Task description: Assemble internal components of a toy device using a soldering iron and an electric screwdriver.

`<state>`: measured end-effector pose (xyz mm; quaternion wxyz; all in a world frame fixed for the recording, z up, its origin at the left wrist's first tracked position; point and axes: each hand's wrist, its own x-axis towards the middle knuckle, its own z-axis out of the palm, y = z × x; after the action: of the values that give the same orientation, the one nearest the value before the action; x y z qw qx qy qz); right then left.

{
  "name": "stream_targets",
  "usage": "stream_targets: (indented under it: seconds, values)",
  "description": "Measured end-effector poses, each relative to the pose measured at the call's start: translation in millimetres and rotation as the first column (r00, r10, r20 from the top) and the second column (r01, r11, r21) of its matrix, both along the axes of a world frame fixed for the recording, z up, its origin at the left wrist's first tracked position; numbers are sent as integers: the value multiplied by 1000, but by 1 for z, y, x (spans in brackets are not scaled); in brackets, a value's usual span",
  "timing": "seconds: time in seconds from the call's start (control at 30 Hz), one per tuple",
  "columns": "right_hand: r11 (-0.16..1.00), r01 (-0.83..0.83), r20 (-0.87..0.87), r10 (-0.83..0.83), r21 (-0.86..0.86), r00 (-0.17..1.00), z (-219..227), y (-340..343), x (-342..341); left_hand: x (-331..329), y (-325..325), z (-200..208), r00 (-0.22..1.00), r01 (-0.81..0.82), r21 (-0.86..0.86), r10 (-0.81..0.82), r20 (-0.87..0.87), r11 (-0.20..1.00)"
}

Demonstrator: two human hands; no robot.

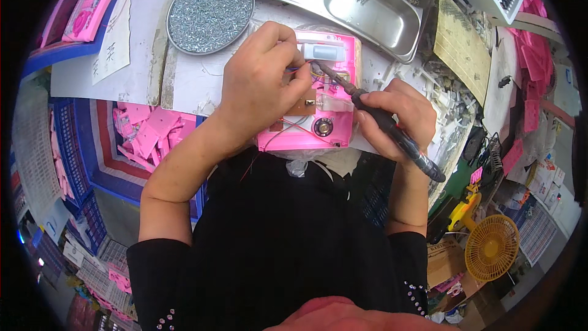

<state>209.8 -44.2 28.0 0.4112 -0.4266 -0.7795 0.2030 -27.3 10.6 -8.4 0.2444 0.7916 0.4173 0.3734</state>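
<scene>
A pink plastic housing (pixel 279 141) lies open on the worktable in front of me, its inside facing up. My left hand (pixel 263 76) is closed over its left side, thumb and fingertips pinching thin coloured wires (pixel 293 69). In my right hand (pixel 401 113) is a soldering iron (pixel 392 129) with a dark handle, held like a pen. Its tip points left and meets the wires beside my left fingertips; the exact contact is too small to make out. Inside the housing sit a brown circuit board (pixel 301 106), a small round speaker (pixel 323 126) and a pale rectangular part (pixel 324 53).
Behind my left hand stands a round tray of small screws (pixel 211 15). A metal compartment tray (pixel 401 27) with small parts is at the back. Small white pieces (pixel 444 101) lie to the right. A bin of pink parts (pixel 150 132) is at left; a yellow fan (pixel 492 248) at lower right.
</scene>
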Motion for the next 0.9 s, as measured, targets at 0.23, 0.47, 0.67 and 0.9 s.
stream_targets:
  seconds: [0.23, 0.47, 0.67, 0.9]
  values:
    - [999, -32, 7, 32, 2, 999, -1, -1, 0, 2, 0, -1, 1000, -17, 32, 16, 7, 999]
    - [1000, 0, 8, 0, 21, 1000, 1, -3, 1, 3, -1, 0, 1000, -28, 36, 28, -3, 999]
    - [999, 33, -14, -33, 0, 999, 12, -17, 10, 4, -2, 0, 999, -40, 46, 40, -7, 998]
    - [996, 74, -45, -73, 44, 996, 9, -28, 15, 5, -3, 0, 999, -46, 33, 46, -6, 998]
